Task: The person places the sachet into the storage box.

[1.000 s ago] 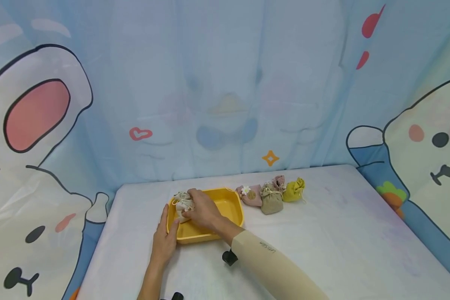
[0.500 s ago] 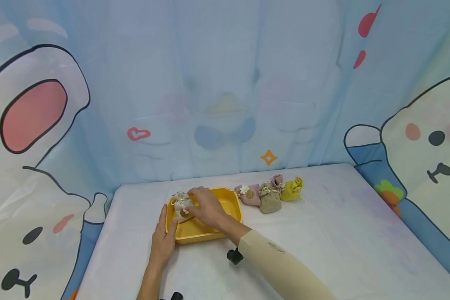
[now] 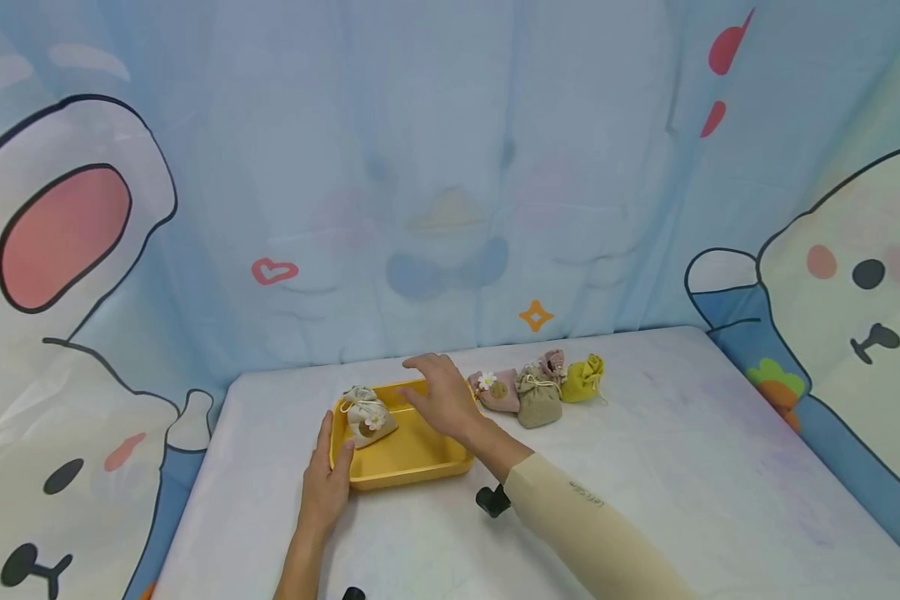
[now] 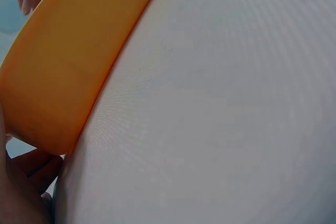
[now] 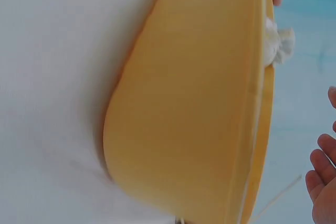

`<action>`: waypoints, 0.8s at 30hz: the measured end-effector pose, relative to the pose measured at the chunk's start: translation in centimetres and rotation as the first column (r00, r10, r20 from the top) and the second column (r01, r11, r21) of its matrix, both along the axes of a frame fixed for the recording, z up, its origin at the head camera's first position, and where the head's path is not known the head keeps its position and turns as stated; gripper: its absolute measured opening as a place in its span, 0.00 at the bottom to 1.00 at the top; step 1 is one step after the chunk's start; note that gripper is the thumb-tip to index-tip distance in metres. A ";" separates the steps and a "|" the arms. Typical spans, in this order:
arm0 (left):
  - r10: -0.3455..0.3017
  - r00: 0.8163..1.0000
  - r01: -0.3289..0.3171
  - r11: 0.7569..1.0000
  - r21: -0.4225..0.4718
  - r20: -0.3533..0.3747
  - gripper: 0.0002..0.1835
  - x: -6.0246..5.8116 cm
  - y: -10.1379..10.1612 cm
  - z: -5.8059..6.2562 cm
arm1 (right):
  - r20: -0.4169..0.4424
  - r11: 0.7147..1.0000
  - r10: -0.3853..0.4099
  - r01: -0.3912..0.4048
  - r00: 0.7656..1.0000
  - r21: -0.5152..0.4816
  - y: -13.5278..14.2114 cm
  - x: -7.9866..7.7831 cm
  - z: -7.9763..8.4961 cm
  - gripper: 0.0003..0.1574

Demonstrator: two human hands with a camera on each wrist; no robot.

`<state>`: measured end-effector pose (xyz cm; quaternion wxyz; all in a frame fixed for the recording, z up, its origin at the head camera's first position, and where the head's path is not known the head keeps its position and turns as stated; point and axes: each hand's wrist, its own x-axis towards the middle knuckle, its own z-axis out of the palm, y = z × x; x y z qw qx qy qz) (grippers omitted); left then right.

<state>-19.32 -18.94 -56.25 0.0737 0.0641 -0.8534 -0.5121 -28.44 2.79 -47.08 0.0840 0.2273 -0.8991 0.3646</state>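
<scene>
A yellow tray (image 3: 420,457) lies on the white-covered table, with a cream drawstring pouch (image 3: 366,415) leaning in its left part. The pouch bears a small white flower and a brown round patch. My left hand (image 3: 326,487) rests against the tray's left end, its fingers fairly straight along the side and the thumb by the front corner. Over the tray's right part hovers my right hand (image 3: 444,400), fingers spread and holding nothing. In the right wrist view its fingers (image 5: 324,163) show apart from the tray wall, and the pouch's top pokes above the rim.
Right of the tray sit a pink pouch with a flower (image 3: 495,390), a tan pouch (image 3: 540,400), another pink pouch (image 3: 552,365) and a yellow-green pouch (image 3: 583,379). A printed blue curtain (image 3: 435,167) hangs behind the table.
My right hand has let go of the cream pouch and moved up and right, away from it. The pouch stays in the tray's left part. My left hand keeps its place.
</scene>
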 end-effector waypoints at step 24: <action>-0.001 1.000 0.001 1.000 0.012 -0.001 0.36 -0.1 0.0 0.0 | 0.083 0.987 -0.151 0.146 0.985 0.063 5.7 -3.1 -0.5 0.30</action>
